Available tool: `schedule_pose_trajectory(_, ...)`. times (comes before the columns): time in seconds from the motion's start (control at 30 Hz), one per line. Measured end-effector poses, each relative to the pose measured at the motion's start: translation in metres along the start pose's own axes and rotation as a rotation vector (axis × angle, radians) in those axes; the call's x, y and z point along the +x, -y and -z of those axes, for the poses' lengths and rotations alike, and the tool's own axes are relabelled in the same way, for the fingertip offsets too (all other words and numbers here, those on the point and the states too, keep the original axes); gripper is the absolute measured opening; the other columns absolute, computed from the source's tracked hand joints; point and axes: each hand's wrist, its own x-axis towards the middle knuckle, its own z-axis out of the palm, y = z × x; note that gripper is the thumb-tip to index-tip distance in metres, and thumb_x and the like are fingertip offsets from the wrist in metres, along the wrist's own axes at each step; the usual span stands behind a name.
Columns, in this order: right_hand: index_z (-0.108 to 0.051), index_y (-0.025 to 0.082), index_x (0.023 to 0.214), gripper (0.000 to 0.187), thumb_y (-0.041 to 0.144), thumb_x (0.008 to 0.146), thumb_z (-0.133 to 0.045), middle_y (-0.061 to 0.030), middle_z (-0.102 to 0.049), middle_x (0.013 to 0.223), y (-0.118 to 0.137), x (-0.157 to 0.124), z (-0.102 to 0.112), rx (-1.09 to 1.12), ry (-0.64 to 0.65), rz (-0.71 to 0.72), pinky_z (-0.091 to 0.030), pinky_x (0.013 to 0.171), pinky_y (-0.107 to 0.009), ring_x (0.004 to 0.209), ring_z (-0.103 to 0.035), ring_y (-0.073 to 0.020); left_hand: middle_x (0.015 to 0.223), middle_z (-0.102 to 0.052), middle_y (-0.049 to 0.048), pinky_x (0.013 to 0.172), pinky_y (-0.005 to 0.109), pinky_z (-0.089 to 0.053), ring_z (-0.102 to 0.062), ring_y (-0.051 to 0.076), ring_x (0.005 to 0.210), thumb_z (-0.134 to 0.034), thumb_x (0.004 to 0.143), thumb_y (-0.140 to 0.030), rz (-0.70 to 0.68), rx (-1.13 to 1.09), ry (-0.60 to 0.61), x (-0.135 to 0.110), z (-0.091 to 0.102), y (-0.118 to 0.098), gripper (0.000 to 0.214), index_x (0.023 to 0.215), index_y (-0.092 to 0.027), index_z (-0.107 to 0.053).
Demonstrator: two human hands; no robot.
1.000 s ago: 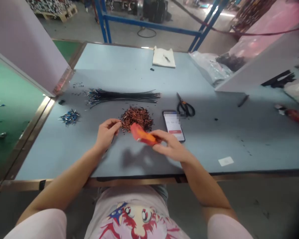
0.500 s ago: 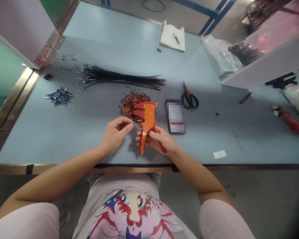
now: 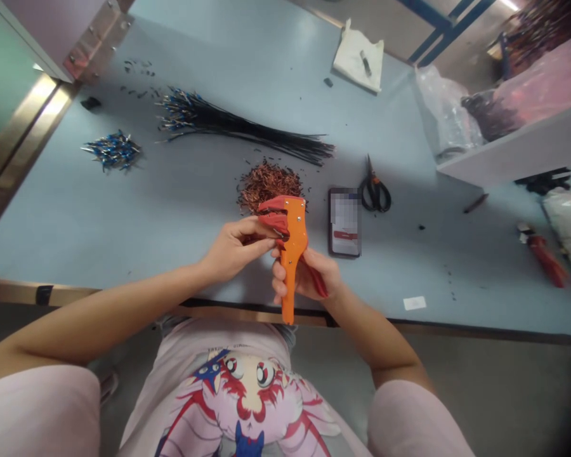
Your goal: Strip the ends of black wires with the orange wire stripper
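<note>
Right hand (image 3: 324, 264) clasps stripper (image 3: 295, 231)
Left hand (image 3: 233, 249) at its mouth, cannot tell what it pinches; scraps (image 3: 269, 179) at eleven o'clock, phone (image 3: 345, 222) at three.

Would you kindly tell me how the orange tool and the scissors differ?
The orange tool is orange and red; the scissors have black, looped handles. The orange tool is in the right hand; the scissors lie on the table. Both have two handles.

Single head-worn view, facing forward and steeply down, close over workbench (image 3: 185, 209), printed T-shirt (image 3: 247, 387) lowest, left hand (image 3: 238, 247) and right hand (image 3: 330, 271) mid-frame
</note>
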Motion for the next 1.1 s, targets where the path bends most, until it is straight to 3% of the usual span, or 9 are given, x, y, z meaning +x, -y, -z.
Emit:
schedule_pose_trajectory(0.27,-0.056,0.019,0.111,0.041,0.05,0.085,-0.064,-0.0028,-0.065,0.085,0.0017,-0.0003,0.0022,0.016,-0.024,-0.002,-0.062,0.071,-0.045,0.067,-0.063,-0.0167,0.084,-0.07,0.0032,0.075,0.029,-0.052,-0.066,0.015,0.078,-0.073,0.081,-0.024,-0.041,0.053,0.035,0.0009,0.0042,0.0042,0.007,0.076,-0.019,-0.073)
schedule_pose_trajectory(0.4,-0.059,0.014,0.115,0.04,0.044,0.089,-0.064,-0.0053,-0.069,0.088,0.0002,-0.0004,0.0057,0.116,0.083,0.004,-0.063,0.071,-0.044,0.071,-0.068,-0.0182,0.09,-0.071,0.0046,0.076,0.027,-0.052,-0.067,0.016,0.083,-0.077,0.082,-0.026,-0.094,0.052,0.047,0.0012,0.0045,0.0067,0.007,0.081,-0.019,-0.076)
schedule_pose_trajectory(0.57,-0.06,0.012,0.116,0.04,0.044,0.091,-0.065,-0.0073,-0.072,0.091,-0.0019,-0.0016,0.0046,0.165,0.16,-0.007,-0.063,0.073,-0.043,0.075,-0.072,-0.0202,0.095,-0.073,0.0053,0.082,0.03,-0.056,-0.068,0.017,0.088,-0.079,0.083,-0.037,-0.02,-0.102,0.116,0.002,0.0022,0.0094,0.018,0.091,-0.021,-0.079)
schedule_pose_trajectory(0.93,-0.061,0.013,0.112,0.045,0.051,0.089,-0.065,-0.006,-0.07,0.086,-0.0047,-0.0044,0.0065,0.153,0.146,-0.059,-0.063,0.068,-0.044,0.069,-0.07,-0.0205,0.087,-0.072,0.0051,0.075,0.025,-0.056,-0.068,0.015,0.079,-0.078,0.082,-0.029,-0.062,0.004,0.135,0.001,0.0055,0.0051,0.013,0.087,-0.017,-0.078)
schedule_pose_trajectory(1.1,-0.057,0.016,0.102,0.039,0.053,0.091,-0.062,0.0001,-0.064,0.074,-0.0066,-0.0034,0.0004,0.137,0.094,-0.027,-0.058,0.052,-0.033,0.052,-0.059,-0.0134,0.088,-0.074,0.0062,0.074,0.023,-0.055,-0.069,0.015,0.081,-0.076,0.082,-0.026,-0.103,0.056,0.135,0.0016,0.0061,0.0056,0.01,0.086,-0.017,-0.079)
